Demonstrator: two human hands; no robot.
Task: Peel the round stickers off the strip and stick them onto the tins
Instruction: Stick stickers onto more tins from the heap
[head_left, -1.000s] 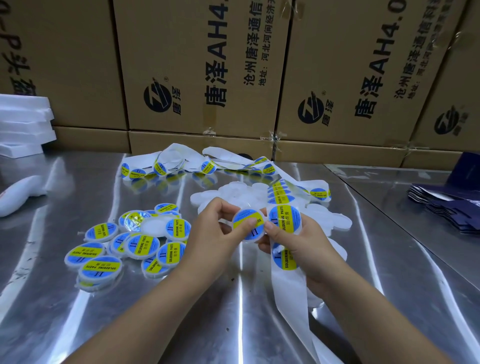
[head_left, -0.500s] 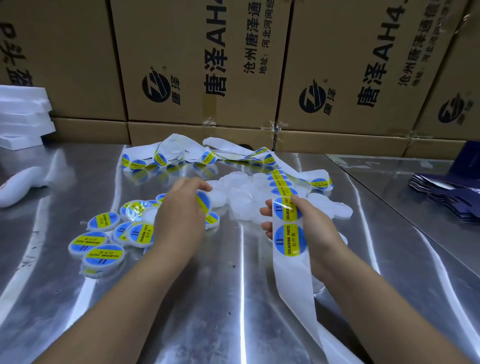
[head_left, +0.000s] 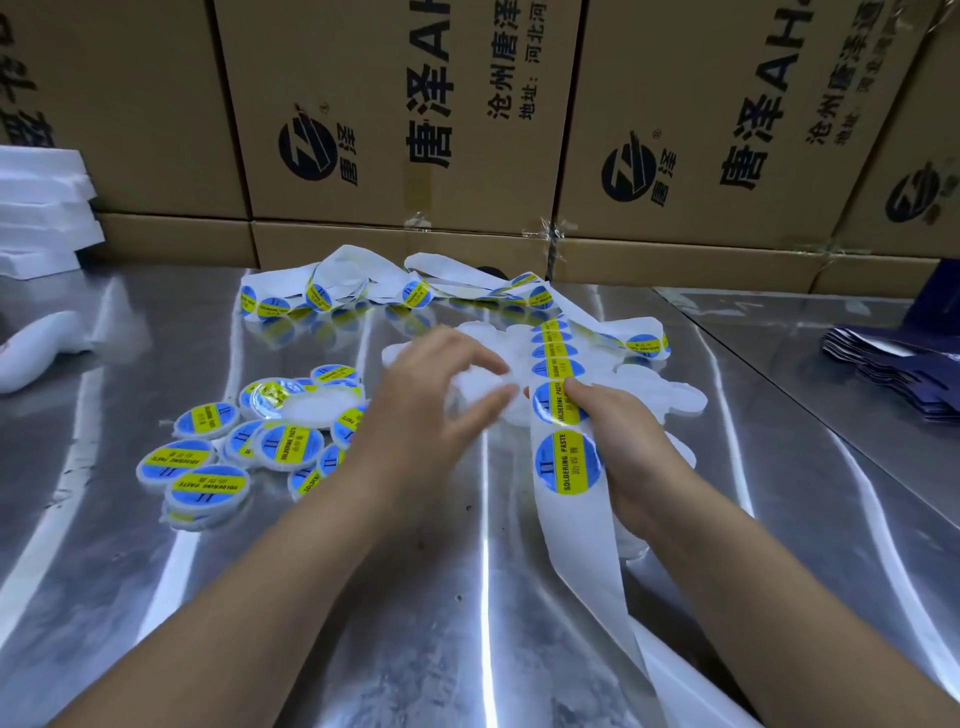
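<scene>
My right hand (head_left: 626, 449) grips the white backing strip (head_left: 576, 545), thumb on a round blue-and-yellow sticker (head_left: 560, 404); another sticker (head_left: 569, 462) sits just below it. The strip runs back over a heap of plain white tins (head_left: 670, 400) and down past my wrist. My left hand (head_left: 426, 410) reaches into that heap, and its thumb and fingers close around one blurred plain white tin (head_left: 475, 384). A pile of labelled tins (head_left: 208, 483) lies to the left of my left hand.
The steel table (head_left: 363, 623) carries loops of sticker strip (head_left: 363, 283) at the back. Cardboard boxes (head_left: 415, 130) wall the far edge. White foam pieces (head_left: 36, 208) are stacked far left, and dark blue folded cartons (head_left: 893, 364) lie at right.
My left hand put the freshly labelled tin down on the left pile, then swung right onto the plain tins. My right hand kept hold of the strip and barely moved.
</scene>
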